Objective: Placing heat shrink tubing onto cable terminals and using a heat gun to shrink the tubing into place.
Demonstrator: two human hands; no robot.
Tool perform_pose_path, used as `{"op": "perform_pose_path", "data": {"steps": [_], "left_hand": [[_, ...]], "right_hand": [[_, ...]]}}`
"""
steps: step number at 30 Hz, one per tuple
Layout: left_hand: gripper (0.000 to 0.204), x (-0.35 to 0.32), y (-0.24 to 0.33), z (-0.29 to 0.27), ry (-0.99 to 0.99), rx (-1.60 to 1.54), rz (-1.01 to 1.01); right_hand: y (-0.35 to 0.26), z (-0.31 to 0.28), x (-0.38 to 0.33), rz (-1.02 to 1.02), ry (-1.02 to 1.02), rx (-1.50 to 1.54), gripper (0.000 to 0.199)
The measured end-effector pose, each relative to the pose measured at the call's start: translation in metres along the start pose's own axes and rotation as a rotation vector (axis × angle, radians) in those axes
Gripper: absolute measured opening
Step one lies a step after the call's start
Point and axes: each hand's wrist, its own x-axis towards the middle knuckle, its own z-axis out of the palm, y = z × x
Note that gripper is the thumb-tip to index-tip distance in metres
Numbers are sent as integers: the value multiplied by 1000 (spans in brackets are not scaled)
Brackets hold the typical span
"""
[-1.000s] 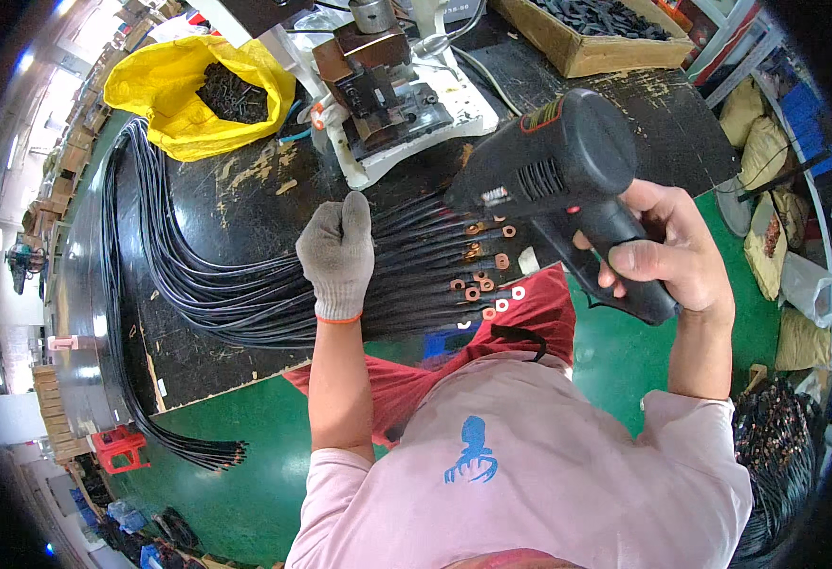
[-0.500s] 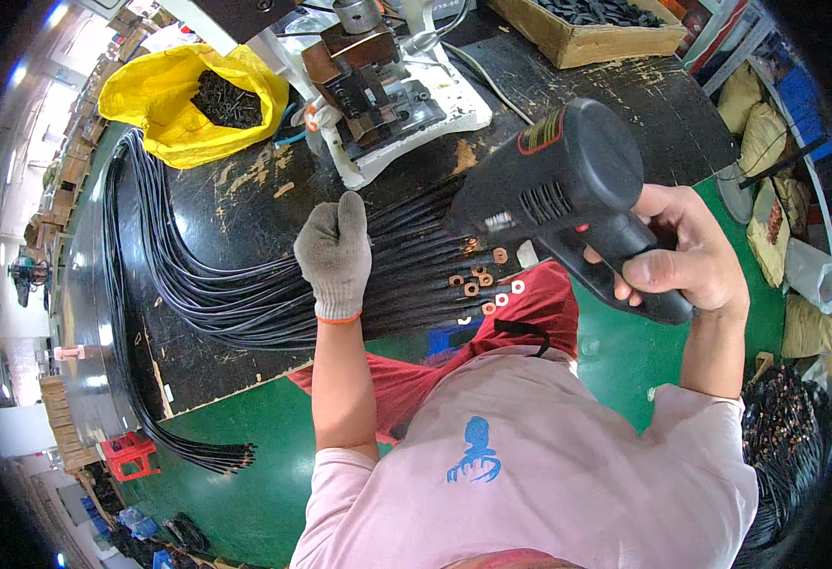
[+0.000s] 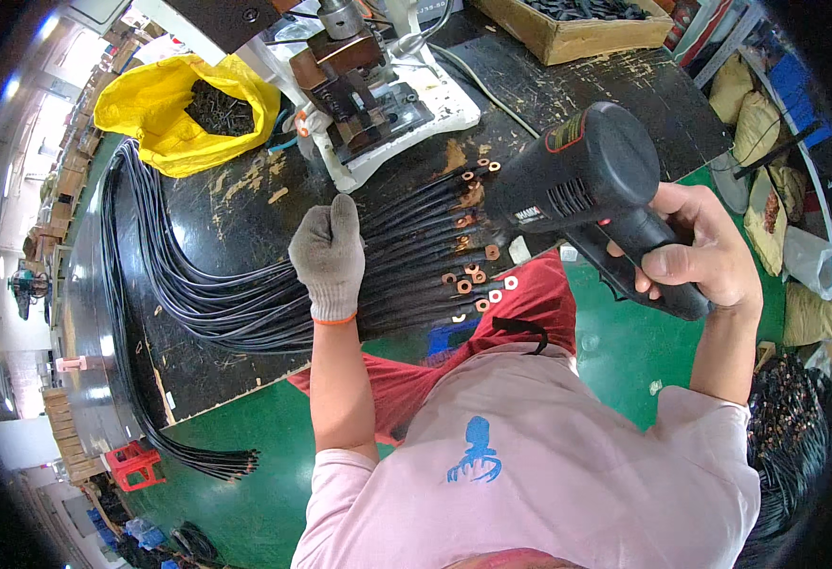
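My right hand [image 3: 696, 256] is bare and wraps round the handle of a black heat gun [image 3: 582, 171]. Its nozzle end faces left, close to the copper lugs [image 3: 462, 244] on the ends of several black cables [image 3: 231, 308]. My left hand [image 3: 329, 254], in a grey knitted glove, is closed over the cable bundle with the thumb laid straight; its fingertips are hidden underneath. To the left, the cables bend round toward the back of the table. The lug ends fan out to the right of the glove, some copper-coloured and some pale.
A white-based bench press [image 3: 378, 119] stands behind the cables. Left of it sits a yellow bag [image 3: 150, 119] of small dark parts; a wooden box [image 3: 577, 38] lies at the back right. More cables [image 3: 212, 463] hang over the table's left edge. A cable heap [image 3: 786, 427] is at lower right.
The heat gun in my right hand has shifted slightly to the right, uncovering more lugs at the back of the bundle. My left hand keeps its place on the cables.
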Motion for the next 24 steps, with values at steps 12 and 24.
{"op": "perform_pose_path", "data": {"steps": [12, 24], "left_hand": [[41, 0, -7, 0, 17, -72, -37], [39, 2, -12, 1, 39, 40, 48]], "right_hand": [[3, 24, 29, -104, -144, 85, 41], [14, 4, 48, -174, -19, 34, 35]]}}
